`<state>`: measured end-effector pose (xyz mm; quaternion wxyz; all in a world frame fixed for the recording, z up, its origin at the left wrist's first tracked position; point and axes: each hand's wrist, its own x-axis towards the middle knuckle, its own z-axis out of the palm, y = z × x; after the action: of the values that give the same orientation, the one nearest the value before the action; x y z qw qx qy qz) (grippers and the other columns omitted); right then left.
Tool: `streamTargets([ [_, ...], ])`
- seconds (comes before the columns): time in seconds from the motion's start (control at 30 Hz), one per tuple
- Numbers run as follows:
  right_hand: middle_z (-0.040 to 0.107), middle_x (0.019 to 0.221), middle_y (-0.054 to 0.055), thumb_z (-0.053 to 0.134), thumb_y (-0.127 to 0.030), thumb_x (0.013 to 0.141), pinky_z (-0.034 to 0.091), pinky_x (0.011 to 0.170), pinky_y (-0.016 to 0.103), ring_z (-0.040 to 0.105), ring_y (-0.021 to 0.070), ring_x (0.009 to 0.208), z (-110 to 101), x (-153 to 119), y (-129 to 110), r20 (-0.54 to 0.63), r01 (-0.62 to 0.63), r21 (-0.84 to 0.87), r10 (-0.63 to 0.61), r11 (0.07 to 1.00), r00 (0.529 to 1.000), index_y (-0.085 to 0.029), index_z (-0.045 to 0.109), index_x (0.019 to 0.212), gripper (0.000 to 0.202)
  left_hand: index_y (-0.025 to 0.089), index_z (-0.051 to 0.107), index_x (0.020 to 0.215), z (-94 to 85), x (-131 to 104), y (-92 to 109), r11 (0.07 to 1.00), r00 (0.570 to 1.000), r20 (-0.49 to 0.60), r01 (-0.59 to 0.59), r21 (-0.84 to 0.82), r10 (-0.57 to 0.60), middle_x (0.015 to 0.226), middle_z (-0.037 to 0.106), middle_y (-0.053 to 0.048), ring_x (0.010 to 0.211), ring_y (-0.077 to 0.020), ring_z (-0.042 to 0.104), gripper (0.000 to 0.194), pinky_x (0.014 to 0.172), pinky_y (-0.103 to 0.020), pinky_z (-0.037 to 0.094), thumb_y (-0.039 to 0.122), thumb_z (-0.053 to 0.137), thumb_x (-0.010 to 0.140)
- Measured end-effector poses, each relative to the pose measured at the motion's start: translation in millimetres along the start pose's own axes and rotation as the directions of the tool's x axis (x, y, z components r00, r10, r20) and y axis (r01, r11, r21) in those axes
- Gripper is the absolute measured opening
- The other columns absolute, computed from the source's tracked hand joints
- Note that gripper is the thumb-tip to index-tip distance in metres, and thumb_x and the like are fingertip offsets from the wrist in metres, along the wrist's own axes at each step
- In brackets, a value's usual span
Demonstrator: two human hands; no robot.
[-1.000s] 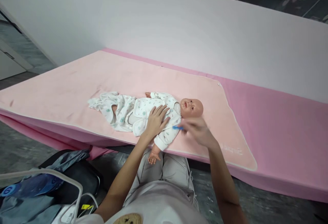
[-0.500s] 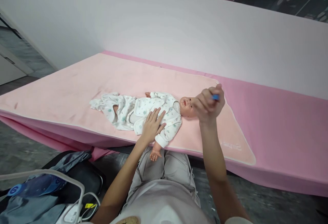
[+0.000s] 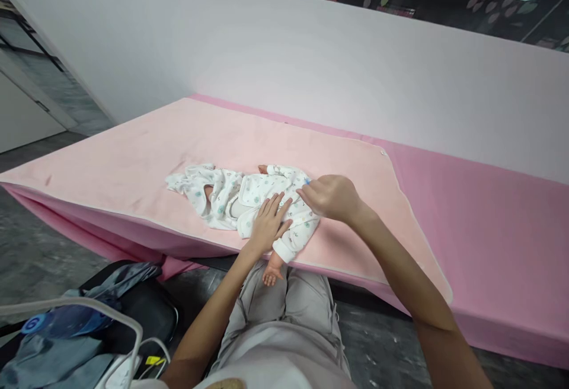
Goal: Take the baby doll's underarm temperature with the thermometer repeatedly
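Note:
A baby doll (image 3: 258, 190) in a white patterned outfit lies on its back on a pale pink blanket (image 3: 146, 146). My left hand (image 3: 268, 223) rests with fingers spread on the doll's torso. Over the doll's head and upper chest is my right hand (image 3: 329, 198), its fingers pinched round a small blue thing (image 3: 307, 181), whose kind I cannot make out. The doll's head is hidden behind that hand. One bare doll hand (image 3: 272, 273) hangs past the table's front edge by my legs.
A deeper pink cloth (image 3: 498, 229) covers the table under the blanket. A white partition (image 3: 320, 63) rises behind it. At lower left, a black chair (image 3: 153, 312) holds grey-blue fabric (image 3: 53, 353) and a blue bottle (image 3: 66, 321), near a white cable (image 3: 128, 324).
My right hand has come down and to the left with the blue thing, from beside the doll's head to over its upper chest. The left hand stays on the torso.

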<state>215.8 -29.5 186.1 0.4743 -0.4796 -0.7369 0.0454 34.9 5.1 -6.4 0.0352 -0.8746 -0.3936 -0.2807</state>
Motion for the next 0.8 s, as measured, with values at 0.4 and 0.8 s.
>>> streamTargets([
  [0.4, 0.055, 0.045, -0.005, 0.032, -0.036, 0.094, 0.041, 0.035, 0.015, 0.047, 0.0046, 0.036, 4.0, -6.8, -12.7, 0.090, 0.205, 0.257, -0.235, 0.944, 0.968, -0.017, 0.063, 0.061, 0.049, 0.018, 0.034, 0.138, 3.1, -0.8, -0.6, 1.000, 1.000, -0.013, -0.005, -0.006, 0.005, 0.146, 0.031, -0.012, 0.136, -0.0268, 0.023, 0.052, 0.109, -0.046, 0.025, 0.038, 0.041, 0.090],
  [0.8, 0.059, 0.050, 0.000, 0.056, -0.048, 0.081, 0.047, 0.041, 0.024, 0.054, 0.0110, 0.040, 17.9, -46.0, 12.3, 0.479, -0.383, 0.587, 0.076, 0.713, 0.874, -0.015, 0.065, 0.066, 0.038, 0.019, 0.032, 0.139, 0.7, -0.5, 0.1, 0.999, 1.000, 0.010, -0.002, -0.036, 0.002, 0.146, 0.030, -0.012, 0.137, -0.0266, 0.022, 0.054, 0.109, -0.046, 0.023, 0.037, 0.041, 0.090],
])
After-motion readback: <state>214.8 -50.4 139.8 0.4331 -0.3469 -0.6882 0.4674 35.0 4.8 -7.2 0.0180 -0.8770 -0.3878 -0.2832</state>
